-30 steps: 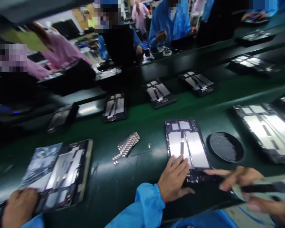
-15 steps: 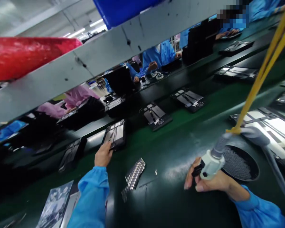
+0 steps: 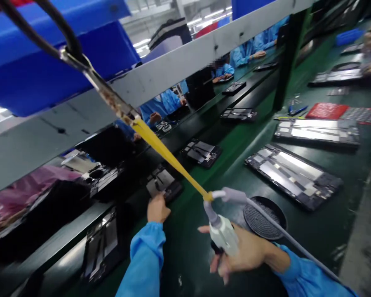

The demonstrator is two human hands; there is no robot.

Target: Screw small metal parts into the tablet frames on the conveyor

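Observation:
My left hand [image 3: 158, 210] reaches forward over the bench, its fingers closed at the near edge of an opened tablet [image 3: 168, 181] with its inner parts showing. Blur hides how the fingertips sit on it. My right hand [image 3: 243, 249] is round a pale electric screwdriver [image 3: 225, 237], some fingers stretching past it; its tip is hidden. A grey cable [image 3: 275, 225] and a yellow elastic band [image 3: 173, 161] run from its top. Right of this hand lies a round black dish [image 3: 250, 225] holding many small pieces. Beyond the dish is a larger opened tablet [image 3: 292, 175].
More opened tablets [image 3: 202, 152] [image 3: 102, 245] lie along the belt. Another tablet [image 3: 317, 132] and a red pad [image 3: 326, 110] are at the right. A grey rail [image 3: 179, 53] crosses above under blue bins [image 3: 89, 62]. Co-workers in blue sit opposite; another person's hand shows far right.
The view has swung right. My left hand appears to have let go of one tablet and moved to another farther along the belt. My right hand still has the electric screwdriver.

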